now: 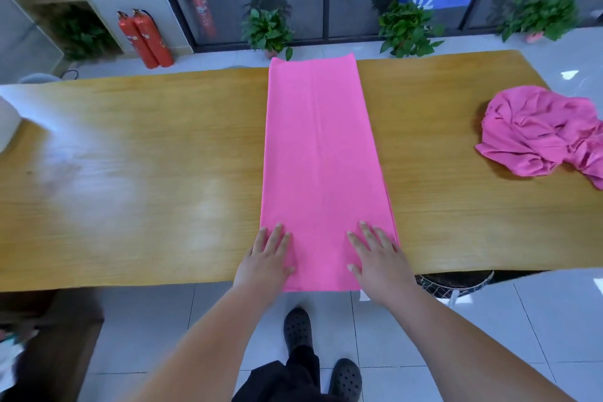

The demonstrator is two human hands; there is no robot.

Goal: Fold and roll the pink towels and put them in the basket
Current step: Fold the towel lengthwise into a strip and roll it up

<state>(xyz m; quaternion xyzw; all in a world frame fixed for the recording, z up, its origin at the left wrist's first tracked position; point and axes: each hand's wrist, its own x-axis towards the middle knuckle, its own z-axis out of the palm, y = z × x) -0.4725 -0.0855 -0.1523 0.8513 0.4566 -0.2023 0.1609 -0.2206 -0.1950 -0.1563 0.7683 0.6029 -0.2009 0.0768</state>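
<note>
two pink towels on the table (146, 173)

folded towel (321, 173): long narrow strip, flat, lying across the table from near edge to far edge. near end hangs a little over the near edge; far end reaches just past the far edge. faint crease runs lengthwise down the middle. stacked layers show along the right edge at the near end

left hand (267, 258): palm down on the strip's near left part, fingers straight and slightly apart, thumb out toward the middle. grips nothing, only rests flat on the cloth

right hand (378, 258): palm down on the near right part, fingers straight and spread, thumb toward the middle, outer fingers at the strip's right edge. bare towel shows between the two hands

crumpled towel (541, 134): loose heap at the table's right end, well apart from the strip, partly cut by the frame edge

basket (453, 282): dark wire mesh, below the table's near edge, right of the right hand, mostly hidden by the tabletop

white object (6, 121) at the far left edge: blurred, cannot tell what it is

floor: pale tiles; two black shoes (297, 330) below the strip's near end. beyond the table, two red extinguishers (146, 39) at left, potted plants (408, 29) along a glass wall
</note>
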